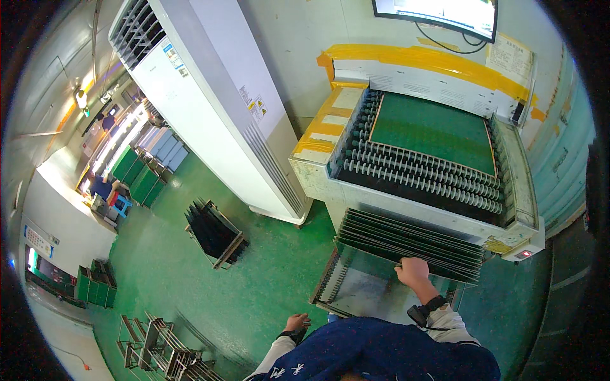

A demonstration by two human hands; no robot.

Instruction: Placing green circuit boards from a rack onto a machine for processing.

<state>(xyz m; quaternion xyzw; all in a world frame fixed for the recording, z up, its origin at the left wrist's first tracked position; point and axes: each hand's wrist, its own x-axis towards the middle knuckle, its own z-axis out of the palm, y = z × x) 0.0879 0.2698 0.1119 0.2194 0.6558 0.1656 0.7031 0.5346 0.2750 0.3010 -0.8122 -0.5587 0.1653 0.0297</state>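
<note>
My right hand point(414, 273) is closed on the upper edge of a thin, flat panel point(438, 270), the nearest of several dark panels point(406, 238) standing in a slotted rack point(324, 279). The front part of this rack holds no panels and shows its toothed side and pale base. Beside my body on the left, my left hand point(297, 322) hangs with loosely bent fingers and nothing in it. Beyond the rack, a large green panel point(432, 130) lies on the rollers point(419, 174) of a conveyor machine point(318, 171).
A tall white air conditioner point(203, 108) stands left of the machine. On the green floor are another rack of dark panels point(216, 235) and several metal racks point(165, 349). A screen point(445, 16) hangs above. Far left, a person point(101, 187) sits by a lit bench.
</note>
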